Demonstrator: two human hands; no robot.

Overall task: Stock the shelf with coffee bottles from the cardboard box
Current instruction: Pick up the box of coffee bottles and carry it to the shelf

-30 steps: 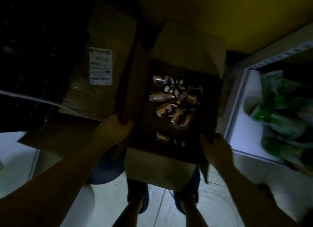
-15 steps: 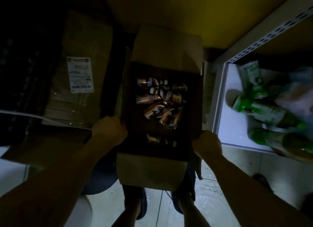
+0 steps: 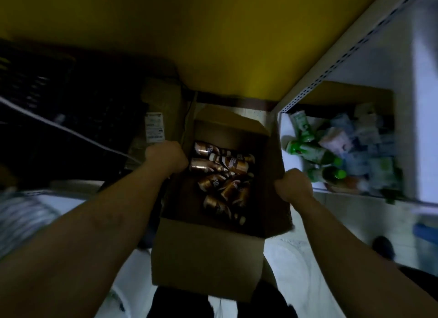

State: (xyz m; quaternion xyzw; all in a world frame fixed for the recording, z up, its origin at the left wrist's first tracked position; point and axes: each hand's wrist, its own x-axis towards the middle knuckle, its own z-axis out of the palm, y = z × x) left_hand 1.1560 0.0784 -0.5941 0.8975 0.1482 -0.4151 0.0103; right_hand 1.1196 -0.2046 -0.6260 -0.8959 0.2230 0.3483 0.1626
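The fingers of the left hand and the right hand curl out of sight over the walls of the open brown cardboard box. Print on the copper-brown coffee bottles is unreadable. Pale packets on the white metal shelf smear into blur. A striped grey-white shape, also blurred, is cut by the left edge.

head-worn view, facing steeply down, close

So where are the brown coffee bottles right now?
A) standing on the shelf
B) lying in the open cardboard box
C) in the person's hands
B: the coffee bottles lie jumbled inside the open cardboard box, whose sides the left hand and right hand grip.
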